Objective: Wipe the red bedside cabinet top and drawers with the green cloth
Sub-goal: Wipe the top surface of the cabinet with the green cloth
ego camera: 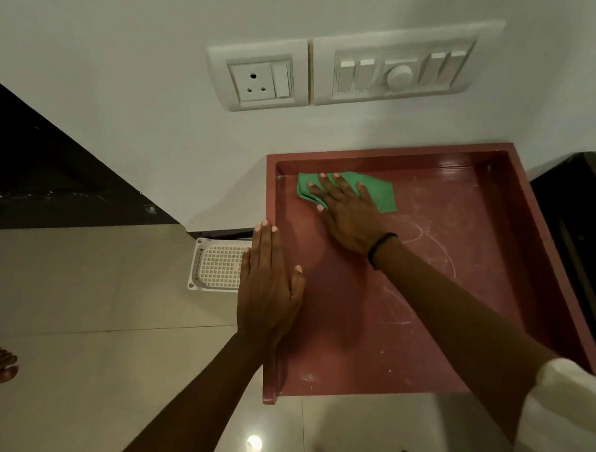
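Observation:
The red bedside cabinet point(458, 267) stands against the white wall, its recessed top streaked with pale dusty marks. A folded green cloth point(381, 192) lies flat in the top's far left corner. My right hand point(348, 214) presses down on the cloth with fingers spread, a black band on the wrist. My left hand point(268, 286) rests flat and open on the cabinet's left rim, holding nothing. The drawers are out of sight below the top.
A white perforated plastic basket point(216, 265) sits on the tiled floor left of the cabinet. A socket and switch panel point(351, 71) is on the wall above. Dark furniture point(576, 238) stands to the right. Bare feet show at the lower edges.

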The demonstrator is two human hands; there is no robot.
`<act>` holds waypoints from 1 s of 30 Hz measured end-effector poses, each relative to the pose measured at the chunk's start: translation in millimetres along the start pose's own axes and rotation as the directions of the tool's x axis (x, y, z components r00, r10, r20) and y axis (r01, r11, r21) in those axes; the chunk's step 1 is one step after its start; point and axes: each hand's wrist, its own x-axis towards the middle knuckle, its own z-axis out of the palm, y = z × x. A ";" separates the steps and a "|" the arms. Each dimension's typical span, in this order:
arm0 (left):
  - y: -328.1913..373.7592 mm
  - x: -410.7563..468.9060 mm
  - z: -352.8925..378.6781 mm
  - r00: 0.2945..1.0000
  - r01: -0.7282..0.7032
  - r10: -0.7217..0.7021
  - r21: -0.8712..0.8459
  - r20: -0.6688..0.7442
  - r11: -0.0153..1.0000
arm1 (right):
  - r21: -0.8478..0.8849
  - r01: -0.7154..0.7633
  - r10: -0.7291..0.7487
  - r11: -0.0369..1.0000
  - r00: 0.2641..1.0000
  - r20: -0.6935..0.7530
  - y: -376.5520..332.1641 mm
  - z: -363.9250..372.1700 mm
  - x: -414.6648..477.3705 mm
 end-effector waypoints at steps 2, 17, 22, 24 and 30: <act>0.4 -0.4 -1.6 1.000 0.002 -0.002 0.001 0.001 1.000 | 0.004 0.018 -0.018 1.000 1.000 0.022 -5.3 1.9 -23.4; 5.5 -1.9 -8.9 0.998 -0.001 -0.003 0.070 0.063 0.998 | -0.178 0.177 -0.212 0.968 0.956 -0.202 -137.5 67.7 -293.4; 5.6 -0.4 -10.9 0.998 0.010 -0.015 0.062 0.067 0.998 | -0.165 0.124 -0.139 0.979 0.986 -0.087 -114.5 61.2 -291.3; 4.9 0.2 -10.8 0.998 0.011 -0.016 0.063 0.065 0.998 | -0.113 0.042 -0.049 0.993 0.997 -0.061 -96.7 58.7 -300.9; 4.8 -0.6 -8.9 0.998 0.017 -0.020 0.062 0.057 0.998 | 0.085 -0.195 0.190 0.977 0.980 0.066 -71.6 57.3 -304.9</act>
